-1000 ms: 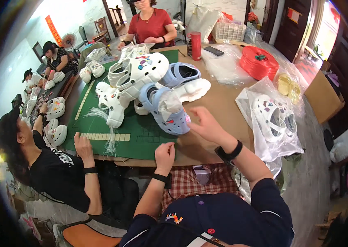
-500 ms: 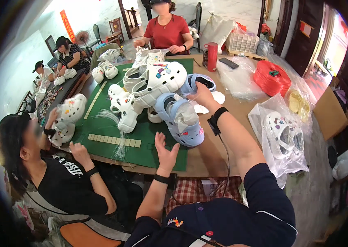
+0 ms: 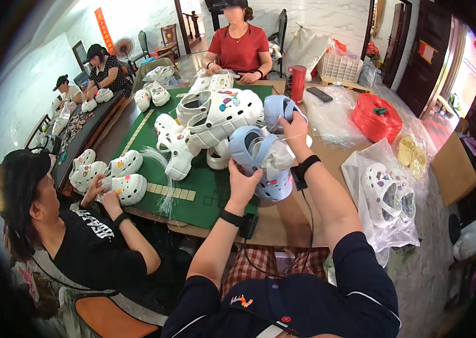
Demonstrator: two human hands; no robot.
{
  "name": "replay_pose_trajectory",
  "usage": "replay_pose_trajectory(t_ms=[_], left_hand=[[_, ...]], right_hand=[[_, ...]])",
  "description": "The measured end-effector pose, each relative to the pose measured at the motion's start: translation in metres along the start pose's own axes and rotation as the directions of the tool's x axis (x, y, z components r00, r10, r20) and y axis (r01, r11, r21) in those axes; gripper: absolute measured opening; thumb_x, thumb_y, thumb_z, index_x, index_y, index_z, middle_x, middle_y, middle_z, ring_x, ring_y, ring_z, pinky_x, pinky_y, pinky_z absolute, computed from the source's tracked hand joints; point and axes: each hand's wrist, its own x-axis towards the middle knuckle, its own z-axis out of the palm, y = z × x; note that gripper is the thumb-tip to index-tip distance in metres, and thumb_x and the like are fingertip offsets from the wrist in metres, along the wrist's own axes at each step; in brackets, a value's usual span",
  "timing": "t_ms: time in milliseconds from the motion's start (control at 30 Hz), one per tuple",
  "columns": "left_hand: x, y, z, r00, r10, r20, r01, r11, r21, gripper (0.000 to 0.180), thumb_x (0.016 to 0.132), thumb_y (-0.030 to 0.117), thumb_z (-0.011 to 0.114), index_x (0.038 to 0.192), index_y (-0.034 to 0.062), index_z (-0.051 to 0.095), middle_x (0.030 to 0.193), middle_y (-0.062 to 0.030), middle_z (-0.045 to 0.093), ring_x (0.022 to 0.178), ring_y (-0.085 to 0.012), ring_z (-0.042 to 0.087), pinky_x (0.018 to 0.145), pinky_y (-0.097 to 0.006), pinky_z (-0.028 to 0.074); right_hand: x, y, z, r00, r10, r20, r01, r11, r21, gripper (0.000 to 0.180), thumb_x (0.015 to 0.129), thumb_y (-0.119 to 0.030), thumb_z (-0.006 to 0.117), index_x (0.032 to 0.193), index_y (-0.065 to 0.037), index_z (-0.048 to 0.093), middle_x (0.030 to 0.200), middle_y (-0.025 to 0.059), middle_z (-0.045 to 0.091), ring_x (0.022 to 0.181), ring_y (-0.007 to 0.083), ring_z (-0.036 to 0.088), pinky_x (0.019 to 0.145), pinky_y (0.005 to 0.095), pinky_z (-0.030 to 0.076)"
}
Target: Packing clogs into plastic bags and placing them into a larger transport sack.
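Our left hand (image 3: 243, 183) cups a blue clog (image 3: 261, 160) from below, grip closed on it, just above the bench (image 3: 283, 222) edge. Our right hand (image 3: 294, 130) pinches something at its top; the clog hides what.

A brown work table (image 3: 283, 222) is seen covered in part by a green mat (image 3: 204, 188), on which a heap of white clogs (image 3: 209, 121) is piled. A row of pale tiles (image 3: 173, 192) and a tuft of clear plastic ties (image 3: 162, 169) are laid along the mat's near edge. A red tumbler (image 3: 297, 83), a dark remote (image 3: 319, 94), a red spool of cord (image 3: 377, 117) and a clear bag of white clogs (image 3: 387, 194) are set on the bare wood.
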Motion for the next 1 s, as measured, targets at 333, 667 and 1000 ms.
replay_pose_trajectory(t_ms=[333,667,1000], left_hand=[[-0.092,-0.003,0.094,0.989,0.097,-0.108,-0.130,0.926,-0.354,0.089,0.072,-0.005,0.073,0.140,0.0033,0.016,0.139,-0.0115,0.032,0.126,-0.0227,0.039,0.109,-0.037,0.031],[-0.171,-0.045,0.080,0.814,-0.321,0.483,0.344,0.938,0.044,0.069,0.083,0.009,0.070,0.137,0.0025,0.027,0.123,-0.0101,0.051,0.109,-0.0186,0.053,0.093,-0.033,0.046],[-0.137,0.085,-0.046,0.849,-0.200,0.489,0.082,0.964,0.252,0.050,0.086,0.005,0.064,0.132,0.0000,0.043,0.125,-0.0126,0.054,0.109,-0.0201,0.057,0.088,-0.033,0.049]], right_hand=[[0.003,-0.100,-0.143,0.960,-0.169,0.223,0.150,0.984,0.099,0.027,0.075,-0.013,0.075,0.091,0.002,0.059,0.083,0.0167,0.058,0.073,0.0311,0.059,0.067,0.0392,0.049],[-0.142,-0.097,-0.140,0.620,-0.406,0.671,0.412,0.897,0.162,0.017,0.075,-0.011,0.066,0.087,-0.004,0.056,0.086,0.0135,0.056,0.085,0.0349,0.059,0.075,0.0427,0.048],[-0.187,-0.079,-0.149,0.473,-0.493,0.730,0.619,0.776,0.123,0.016,0.082,-0.014,0.055,0.097,-0.009,0.060,0.101,0.0085,0.059,0.091,0.0248,0.060,0.090,0.0412,0.045]])
